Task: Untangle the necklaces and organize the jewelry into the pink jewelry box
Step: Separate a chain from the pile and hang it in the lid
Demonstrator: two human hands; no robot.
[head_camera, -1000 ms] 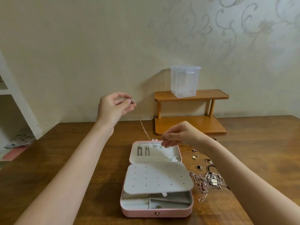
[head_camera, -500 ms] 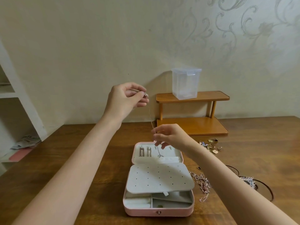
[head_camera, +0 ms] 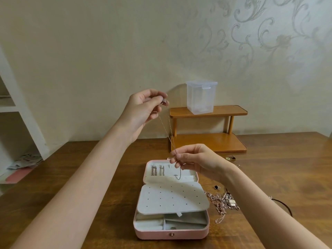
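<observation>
The pink jewelry box (head_camera: 170,232) lies open on the wooden table, its grey perforated flap (head_camera: 172,198) covering the lower tray. My left hand (head_camera: 143,110) is raised and pinches the upper end of a thin silver necklace (head_camera: 169,130). The chain runs down to my right hand (head_camera: 195,160), which pinches it just above the lid. Its loose end dangles into the lid pocket (head_camera: 177,177). Two chains (head_camera: 158,170) hang inside the lid. A tangled heap of rose-gold necklaces (head_camera: 223,202) lies right of the box.
A small two-tier wooden shelf (head_camera: 208,141) stands at the back with a clear plastic container (head_camera: 201,97) on top. Small earrings (head_camera: 230,157) and a black stud (head_camera: 216,187) lie on the table at the right, with a black cord (head_camera: 283,205). A white shelf unit (head_camera: 21,112) is left.
My left hand has moved up and to the right with the chain's end. My right hand has slid left along the chain, which now hangs steeper over the lid.
</observation>
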